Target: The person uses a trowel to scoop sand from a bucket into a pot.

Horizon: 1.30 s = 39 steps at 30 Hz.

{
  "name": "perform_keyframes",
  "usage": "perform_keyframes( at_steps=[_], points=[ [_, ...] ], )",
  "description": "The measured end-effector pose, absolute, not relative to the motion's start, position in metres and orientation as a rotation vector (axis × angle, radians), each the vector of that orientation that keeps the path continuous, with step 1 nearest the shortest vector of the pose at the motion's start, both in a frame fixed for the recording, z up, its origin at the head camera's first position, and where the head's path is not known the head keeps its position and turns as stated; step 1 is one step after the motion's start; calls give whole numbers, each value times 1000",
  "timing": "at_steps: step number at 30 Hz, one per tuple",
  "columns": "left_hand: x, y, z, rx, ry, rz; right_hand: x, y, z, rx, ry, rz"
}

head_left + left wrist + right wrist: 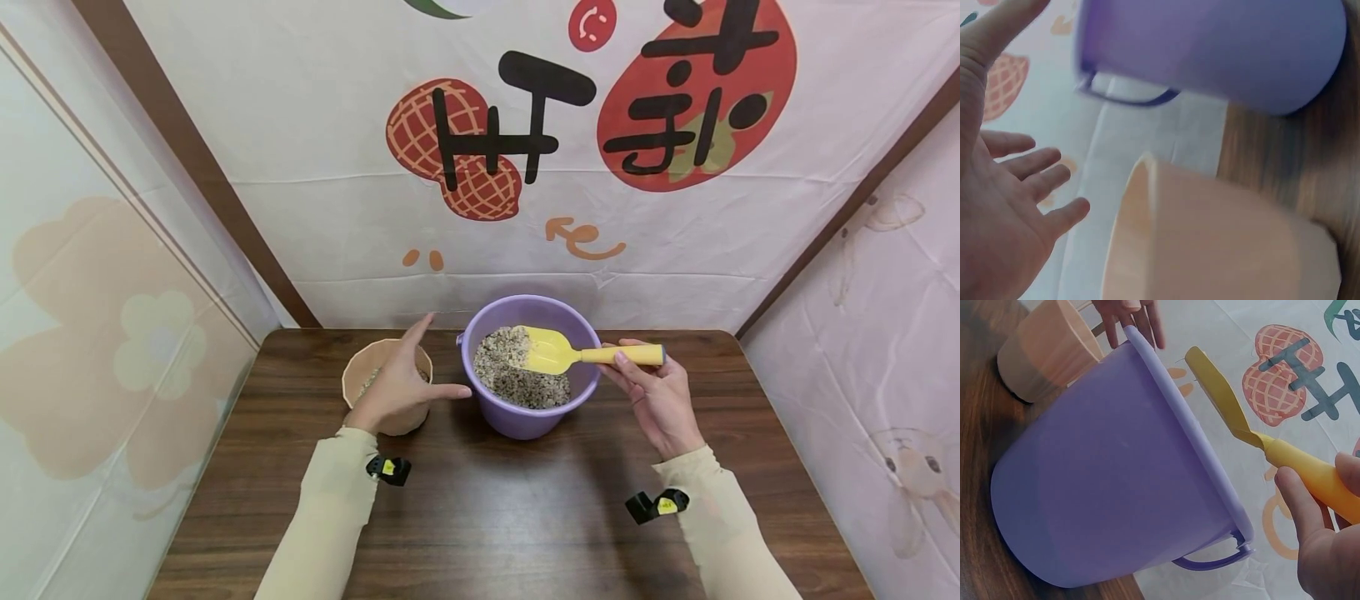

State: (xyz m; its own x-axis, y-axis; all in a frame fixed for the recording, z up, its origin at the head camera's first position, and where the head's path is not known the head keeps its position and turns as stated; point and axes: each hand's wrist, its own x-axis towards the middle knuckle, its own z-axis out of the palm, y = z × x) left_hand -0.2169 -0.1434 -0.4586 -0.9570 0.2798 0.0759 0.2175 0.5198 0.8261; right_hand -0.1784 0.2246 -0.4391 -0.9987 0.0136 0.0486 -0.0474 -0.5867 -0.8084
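My right hand [660, 400] grips the yellow handle of a small scoop [551, 350], whose blade is over the purple bucket [517, 421] and carries a pale grainy mix. More of the same grainy material [525, 387] lies inside the bucket. Over the peach-coloured pot [356, 371] hovers my left hand [397, 383], thumb and fingers spread and holding nothing. The pot stands left of the bucket, partly hidden by that hand, with some grains showing inside. In the right wrist view the scoop blade [1219, 394] is above the bucket's rim, apart from it.
Both containers stand near the back edge of a dark wooden table [510, 517]. Right behind it hangs a white printed cloth [337, 225]; more printed cloth closes off the left and right sides. A purple handle [1135, 100] sits on the bucket's side.
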Motion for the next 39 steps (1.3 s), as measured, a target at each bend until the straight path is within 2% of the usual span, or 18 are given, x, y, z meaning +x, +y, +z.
perform_keyframes(
  at_steps=[11,18,39],
  points=[
    [-208,-201,-459,220,2806,1418,-178,223,-438,48,-1425,2770],
    [-196,-228,-473,135,2816,1400,-178,221,-436,34,-1444,2772],
    [-185,-246,-518,127,2816,1416,-182,203,-434,131,-1442,2776]
  ],
)
